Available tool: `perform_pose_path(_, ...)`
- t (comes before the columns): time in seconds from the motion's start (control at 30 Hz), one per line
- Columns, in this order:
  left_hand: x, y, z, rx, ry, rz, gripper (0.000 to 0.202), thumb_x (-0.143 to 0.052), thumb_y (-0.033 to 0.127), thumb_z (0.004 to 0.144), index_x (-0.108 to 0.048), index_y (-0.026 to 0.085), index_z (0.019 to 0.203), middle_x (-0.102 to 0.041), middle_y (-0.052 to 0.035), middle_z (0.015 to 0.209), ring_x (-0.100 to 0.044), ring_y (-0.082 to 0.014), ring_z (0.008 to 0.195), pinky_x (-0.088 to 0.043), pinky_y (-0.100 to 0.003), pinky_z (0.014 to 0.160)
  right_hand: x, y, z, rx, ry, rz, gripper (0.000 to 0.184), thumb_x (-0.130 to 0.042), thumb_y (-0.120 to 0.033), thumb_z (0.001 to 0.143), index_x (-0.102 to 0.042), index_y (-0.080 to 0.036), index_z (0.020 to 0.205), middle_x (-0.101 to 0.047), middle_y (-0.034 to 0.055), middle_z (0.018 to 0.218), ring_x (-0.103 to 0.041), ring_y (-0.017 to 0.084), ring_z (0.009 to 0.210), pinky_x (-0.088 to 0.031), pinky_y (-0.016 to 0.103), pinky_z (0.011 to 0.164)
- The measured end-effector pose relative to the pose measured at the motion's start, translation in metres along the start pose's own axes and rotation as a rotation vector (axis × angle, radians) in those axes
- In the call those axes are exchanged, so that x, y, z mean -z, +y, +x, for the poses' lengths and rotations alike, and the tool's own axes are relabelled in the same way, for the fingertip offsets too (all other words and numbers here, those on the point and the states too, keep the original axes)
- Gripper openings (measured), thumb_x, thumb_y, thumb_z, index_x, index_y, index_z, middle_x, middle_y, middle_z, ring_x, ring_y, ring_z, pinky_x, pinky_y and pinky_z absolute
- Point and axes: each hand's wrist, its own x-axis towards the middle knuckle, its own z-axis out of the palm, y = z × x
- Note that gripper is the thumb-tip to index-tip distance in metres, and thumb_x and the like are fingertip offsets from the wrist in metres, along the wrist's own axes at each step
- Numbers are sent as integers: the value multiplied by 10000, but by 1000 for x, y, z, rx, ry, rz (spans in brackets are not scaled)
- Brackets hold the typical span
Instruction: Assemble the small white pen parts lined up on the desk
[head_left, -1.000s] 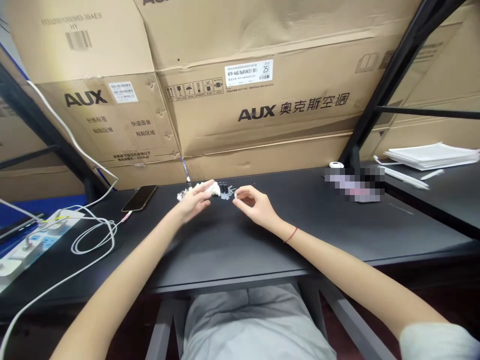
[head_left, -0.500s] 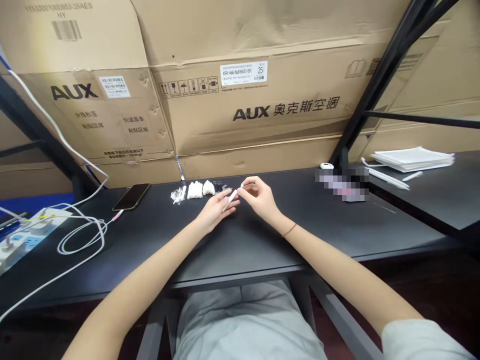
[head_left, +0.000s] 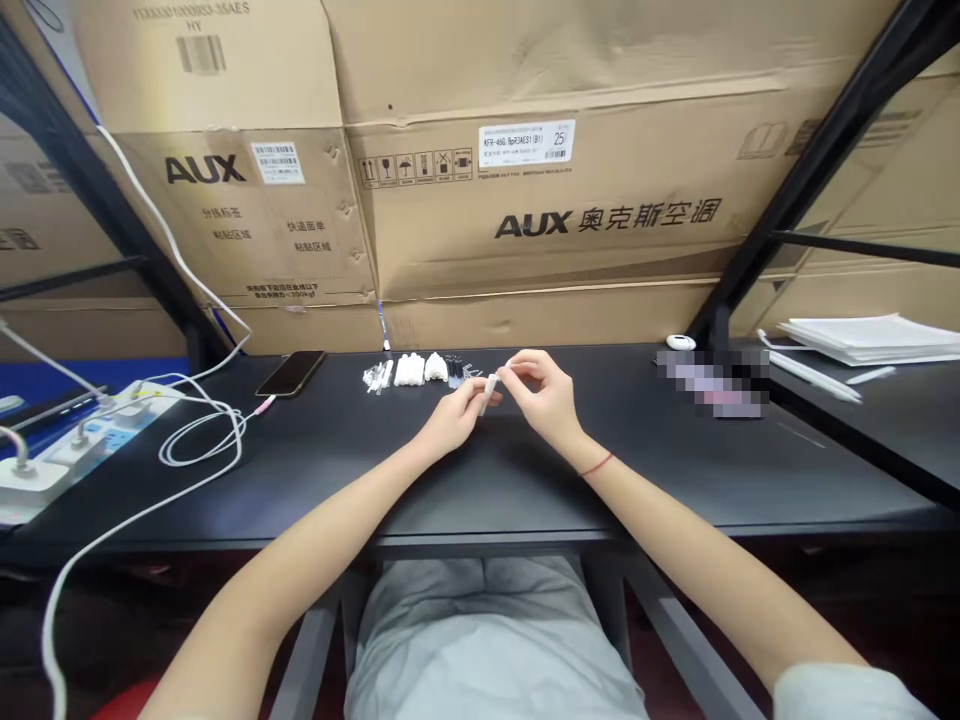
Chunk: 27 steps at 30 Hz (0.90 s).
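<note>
Over the black table, my left hand (head_left: 452,418) is closed around a short white tube-like piece (head_left: 489,386), which is tilted upward. My right hand (head_left: 549,402) pinches a tiny white part (head_left: 507,366) at the upper end of that piece; whether the two are joined I cannot tell. Just behind my left hand lie small groups of parts: clear and white slim bits (head_left: 378,376), a row of white pieces (head_left: 409,370), a cluster of smaller white pieces (head_left: 436,367), thin black sticks (head_left: 454,368) and tiny clear bits (head_left: 471,371).
A phone (head_left: 292,373) lies left, near a white cable (head_left: 199,440) and a power strip (head_left: 56,470). To the right are a white earbud-style case (head_left: 680,342), a blurred-out item (head_left: 712,385), a white pen (head_left: 814,377) and stacked paper (head_left: 877,340). Cardboard (head_left: 600,260) stands behind the table.
The fingers of my left hand have curled in more around the white piece, which now stands steeper. My right hand's fingertips are at its top end. The view has shifted slightly left.
</note>
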Motion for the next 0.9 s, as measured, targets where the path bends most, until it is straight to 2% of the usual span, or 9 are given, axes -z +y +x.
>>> perform_pose_path(0.2, -1, -2, 1, 4, -27, -50, 247, -492, 362, 881, -586, 200, 1042, -655, -67, 1003, -662, -194, 869, -496, -329, 825, 0, -1, -2, 38, -15, -45, 192, -616, -402, 788, -547, -226, 824, -662, 11, 751, -684, 191, 734, -545, 326, 722)
perform_pose_path(0.47, -2, -1, 1, -5, 8, 0, 263, -496, 331, 862, -614, 172, 1034, -657, -89, 997, -621, -229, 927, -481, -369, 854, 1, -7, -3, 138, -5, -161, 150, -584, -379, 810, -552, -233, 799, -652, 1, 720, -661, 171, 649, -543, 318, 680)
perform_pose_path(0.73, -3, -4, 2, 10, 11, -24, 260, -522, 330, 858, -633, 191, 1048, -666, -65, 1041, -610, -201, 913, -495, -320, 814, 1, -7, -2, 167, -26, -206, 153, -560, -380, 821, -556, -233, 781, -647, 9, 732, -638, 166, 652, -541, 318, 676)
perform_pose_path(0.9, -3, 0, 1, 4, 7, -26, 247, -519, 315, 866, -626, 168, 1034, -662, -82, 1083, -610, -211, 981, -479, -326, 881, 0, -8, -2, 215, -79, -228, 122, -532, -323, 832, -552, -227, 760, -641, 26, 732, -611, 165, 658, -523, 317, 672)
